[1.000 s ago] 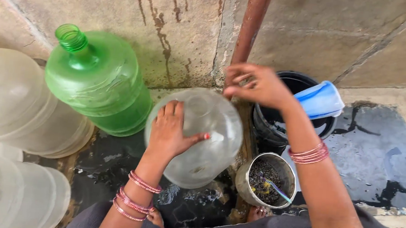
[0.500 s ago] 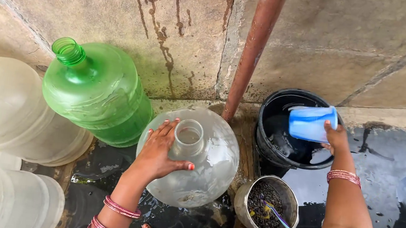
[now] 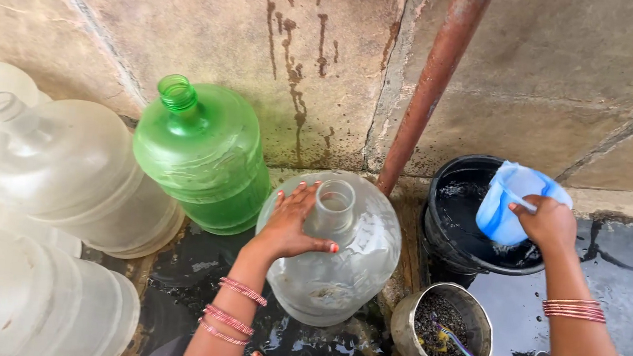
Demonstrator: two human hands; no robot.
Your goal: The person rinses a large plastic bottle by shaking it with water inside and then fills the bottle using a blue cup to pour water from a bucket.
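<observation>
Dipping a light blue plastic jug [image 3: 514, 203] into the black bucket [image 3: 449, 249] of water, the right hand [image 3: 548, 223] is closing its fingers tight round the jug's handle, while the left hand [image 3: 289, 226] is lying spread wide open on the shoulder of the clear water bottle [image 3: 332, 257], pressing rather than gripping, thumb just beside the open neck. Standing upright on wet ground between the green bottle [image 3: 202, 155] and the bucket, the clear bottle is likely slippery, so it could slide or tip under that flat palm; water could also be missing so narrow a neck and splashing over the small metal bowl [image 3: 443, 329] nearby.
</observation>
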